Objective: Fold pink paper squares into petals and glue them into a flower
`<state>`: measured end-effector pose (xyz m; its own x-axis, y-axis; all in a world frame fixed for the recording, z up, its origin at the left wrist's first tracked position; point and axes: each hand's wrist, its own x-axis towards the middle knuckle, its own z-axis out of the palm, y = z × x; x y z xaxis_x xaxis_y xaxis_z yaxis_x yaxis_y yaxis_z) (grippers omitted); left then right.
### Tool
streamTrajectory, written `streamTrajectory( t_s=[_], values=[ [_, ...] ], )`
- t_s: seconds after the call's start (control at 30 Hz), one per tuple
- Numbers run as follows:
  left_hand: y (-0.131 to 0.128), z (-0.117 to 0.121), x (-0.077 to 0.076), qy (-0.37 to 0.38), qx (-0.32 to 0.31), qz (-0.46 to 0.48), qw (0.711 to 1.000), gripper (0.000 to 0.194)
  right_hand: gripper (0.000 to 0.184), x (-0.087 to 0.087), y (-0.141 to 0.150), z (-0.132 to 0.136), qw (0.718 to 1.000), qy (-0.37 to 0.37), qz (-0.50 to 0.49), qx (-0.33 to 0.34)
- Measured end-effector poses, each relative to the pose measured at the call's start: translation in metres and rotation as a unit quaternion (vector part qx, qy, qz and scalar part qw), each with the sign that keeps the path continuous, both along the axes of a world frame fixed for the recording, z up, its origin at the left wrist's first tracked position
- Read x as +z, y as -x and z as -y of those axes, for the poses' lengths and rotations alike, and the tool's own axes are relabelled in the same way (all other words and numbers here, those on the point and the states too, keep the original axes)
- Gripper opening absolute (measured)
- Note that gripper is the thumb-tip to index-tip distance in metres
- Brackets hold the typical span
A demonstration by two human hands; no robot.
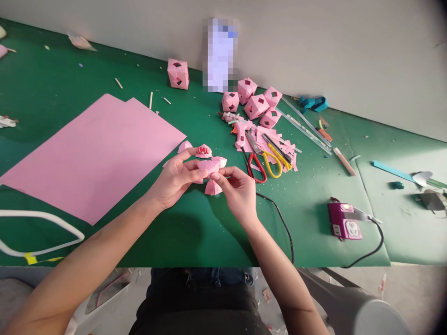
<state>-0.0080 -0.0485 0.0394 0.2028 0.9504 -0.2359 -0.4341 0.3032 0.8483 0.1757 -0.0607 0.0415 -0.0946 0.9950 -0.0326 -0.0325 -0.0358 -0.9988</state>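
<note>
Between my two hands is a small folded pink paper piece (208,166), held a little above the table. My left hand (176,179) pinches its left side between thumb and fingers; a finger of this hand has a red and white wrap. My right hand (239,188) grips the piece's right end with thumb and fingertips. Below and around the hands lie several similar folded pink pieces, such as one (213,187) just under the held piece. Fingers partly hide some of them.
Large pink paper sheets (94,153) lie left. Several faceted pink paper boxes (256,106) stand at the back, near a pink glue gun (240,132), red-handled and yellow-handled scissors (256,165) and paper scraps. A purple power socket (345,221) with a black cord sits right.
</note>
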Motion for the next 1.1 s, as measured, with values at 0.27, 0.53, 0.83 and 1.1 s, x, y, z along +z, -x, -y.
streamTrajectory(
  t_s=[0.27,0.53,0.83,1.1],
  values=[
    [0.0,0.003,0.001,-0.002,-0.05,0.022,0.999,0.053,0.037,0.007,-0.01,-0.005,0.996,-0.056,0.055,0.052],
    [0.004,0.003,0.003,-0.023,-0.074,0.004,0.997,0.06,0.034,0.009,-0.014,-0.003,0.991,-0.085,0.026,0.099],
    [-0.002,0.003,0.005,-0.092,-0.03,-0.067,0.993,0.051,0.031,0.002,-0.012,-0.004,0.973,-0.173,0.14,0.055],
    [-0.001,0.004,0.006,-0.093,-0.06,-0.07,0.991,0.041,0.026,0.004,-0.013,-0.006,0.964,-0.195,0.169,0.067]
  ],
)
